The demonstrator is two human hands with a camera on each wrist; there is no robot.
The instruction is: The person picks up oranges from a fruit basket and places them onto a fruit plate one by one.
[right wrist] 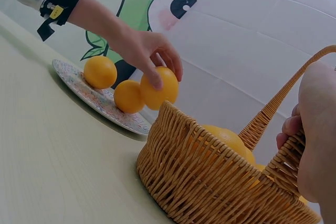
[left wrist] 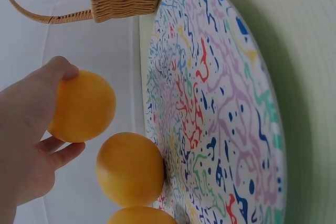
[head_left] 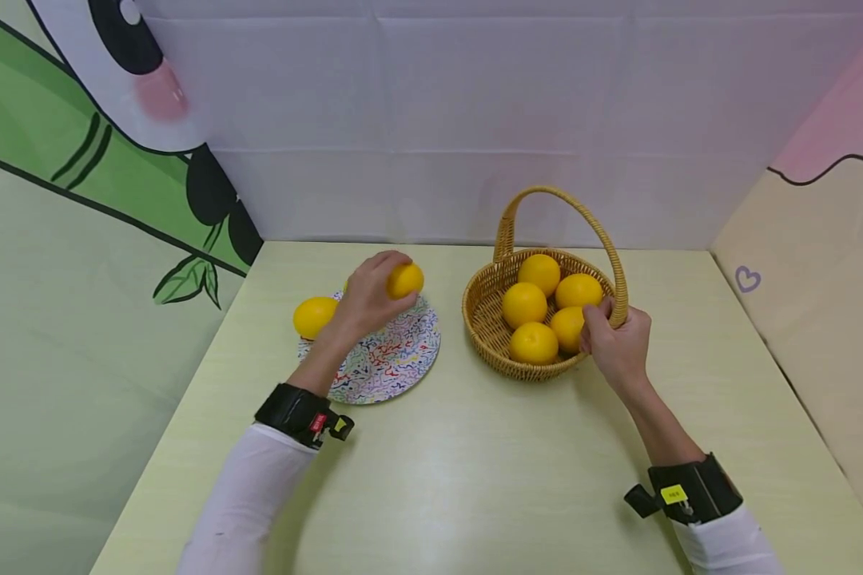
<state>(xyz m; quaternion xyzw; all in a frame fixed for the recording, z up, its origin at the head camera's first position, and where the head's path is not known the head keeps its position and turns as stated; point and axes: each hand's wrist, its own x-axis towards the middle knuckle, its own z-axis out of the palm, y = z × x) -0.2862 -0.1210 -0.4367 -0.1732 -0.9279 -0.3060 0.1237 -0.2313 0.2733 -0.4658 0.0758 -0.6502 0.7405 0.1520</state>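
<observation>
My left hand [head_left: 372, 297] holds an orange [left wrist: 84, 106] between thumb and fingers, raised above the patterned plate [head_left: 395, 359]. Two more oranges lie on that plate; one orange [head_left: 315, 317] shows left of my hand, and the other orange [left wrist: 130, 169] is mostly hidden behind the hand in the head view. To the right stands a wicker basket [head_left: 483, 319] with several oranges [head_left: 534, 343] inside. My right hand [head_left: 621, 343] grips the basket at the near end of its arched handle [head_left: 614, 255], where handle meets rim.
The pale table [head_left: 431, 471] carries the plate and basket near its back edge. Behind it hangs a light cloth backdrop [head_left: 417, 120], with printed side panels left and right. Black bands [head_left: 304, 415] circle both wrists over white sleeves.
</observation>
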